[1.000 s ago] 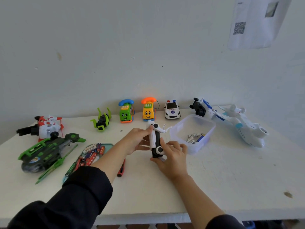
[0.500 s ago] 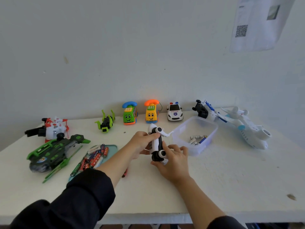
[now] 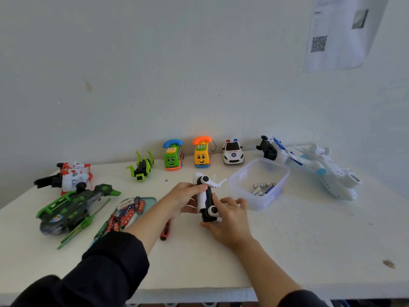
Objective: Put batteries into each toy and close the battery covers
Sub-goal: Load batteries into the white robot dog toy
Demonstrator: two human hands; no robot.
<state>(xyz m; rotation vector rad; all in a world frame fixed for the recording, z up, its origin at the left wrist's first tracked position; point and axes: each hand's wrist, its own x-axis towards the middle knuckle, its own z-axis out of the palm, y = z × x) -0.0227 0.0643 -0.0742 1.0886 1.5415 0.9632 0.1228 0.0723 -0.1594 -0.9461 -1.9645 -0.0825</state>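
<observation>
Head view. Left hand (image 3: pixel 184 197) curls round the upper part of a small black-and-white plastic toy with round wheels (image 3: pixel 206 198), thumb on top. Right hand (image 3: pixel 230 220) grips the toy's lower end, fingers bent. Both forearms reach forward over the white table (image 3: pixel 309 240). Toy sits mid-table, just left of a clear plastic tub (image 3: pixel 247 191) holding loose cylindrical batteries (image 3: pixel 261 188).

wall (image 3: pixel 155 63): plain white | paper sheet (image 3: pixel 338 32): pinned | table (image 3: pixel 309 240): white

"POLICE" on the white toy car's (image 3: pixel 233 153) hood; QR code on the wall paper (image 3: pixel 338 34).
</observation>
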